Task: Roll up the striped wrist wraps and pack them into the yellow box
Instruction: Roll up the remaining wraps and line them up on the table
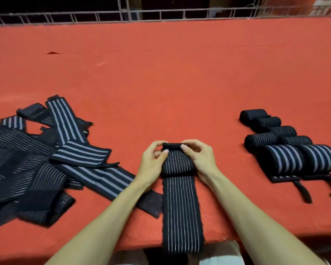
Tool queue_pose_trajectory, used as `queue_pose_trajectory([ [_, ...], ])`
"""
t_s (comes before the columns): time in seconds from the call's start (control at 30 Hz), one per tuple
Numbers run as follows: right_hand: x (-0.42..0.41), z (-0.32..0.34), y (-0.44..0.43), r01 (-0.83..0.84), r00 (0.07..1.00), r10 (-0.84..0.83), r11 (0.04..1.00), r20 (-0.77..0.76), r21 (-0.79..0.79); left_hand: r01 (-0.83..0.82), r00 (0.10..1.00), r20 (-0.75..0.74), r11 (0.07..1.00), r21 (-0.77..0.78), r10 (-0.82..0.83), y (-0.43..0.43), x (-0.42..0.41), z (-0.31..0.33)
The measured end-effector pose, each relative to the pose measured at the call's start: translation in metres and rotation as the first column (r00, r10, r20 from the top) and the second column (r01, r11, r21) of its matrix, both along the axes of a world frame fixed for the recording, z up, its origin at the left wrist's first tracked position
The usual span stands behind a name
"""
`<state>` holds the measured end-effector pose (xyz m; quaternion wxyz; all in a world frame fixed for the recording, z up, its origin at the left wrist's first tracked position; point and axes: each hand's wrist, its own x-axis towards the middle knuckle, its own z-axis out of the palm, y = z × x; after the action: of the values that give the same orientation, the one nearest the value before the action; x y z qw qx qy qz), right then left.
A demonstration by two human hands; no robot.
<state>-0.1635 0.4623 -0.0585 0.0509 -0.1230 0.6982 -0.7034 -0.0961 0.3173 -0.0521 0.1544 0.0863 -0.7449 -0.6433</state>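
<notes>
While left hand and right hand pinch its roll, striped wrap stretches near-to-far

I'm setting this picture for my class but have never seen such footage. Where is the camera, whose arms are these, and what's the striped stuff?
No machine here: one camera, worn on a person's head, looks down at their own bare arms. The left hand and right hand pinch the rolled end of a black striped wrist wrap; its flat tail runs back over the near edge of the red table. On the left lies a loose pile of unrolled wraps; on the right sit finished rolls, side by side.
</notes>
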Motion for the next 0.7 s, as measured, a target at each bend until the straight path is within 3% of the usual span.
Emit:
queue_pose_trajectory([
  [0.1,-0.002,-0.006,0.000,-0.011,0.999,0.010,1.000,-0.052,-0.013,0.028,1.000,-0.004,1.000,0.009,-0.028,-0.003,-0.002,-0.008],
  [0.23,-0.003,-0.004,0.001,-0.052,0.997,0.049,0.997,-0.057,-0.054,0.076,0.997,0.002,0.975,0.208,-0.078,-0.003,-0.003,-0.003],
  [0.53,-0.001,-0.007,0.002,-0.127,0.991,0.119,0.980,-0.059,-0.154,0.123,0.992,-0.045,0.972,0.200,-0.117,-0.008,-0.007,-0.013],
  [0.7,-0.001,-0.009,-0.001,-0.146,0.989,0.145,0.970,-0.018,-0.197,0.081,0.986,-0.157,0.987,0.140,-0.058,-0.008,-0.002,-0.010],
])
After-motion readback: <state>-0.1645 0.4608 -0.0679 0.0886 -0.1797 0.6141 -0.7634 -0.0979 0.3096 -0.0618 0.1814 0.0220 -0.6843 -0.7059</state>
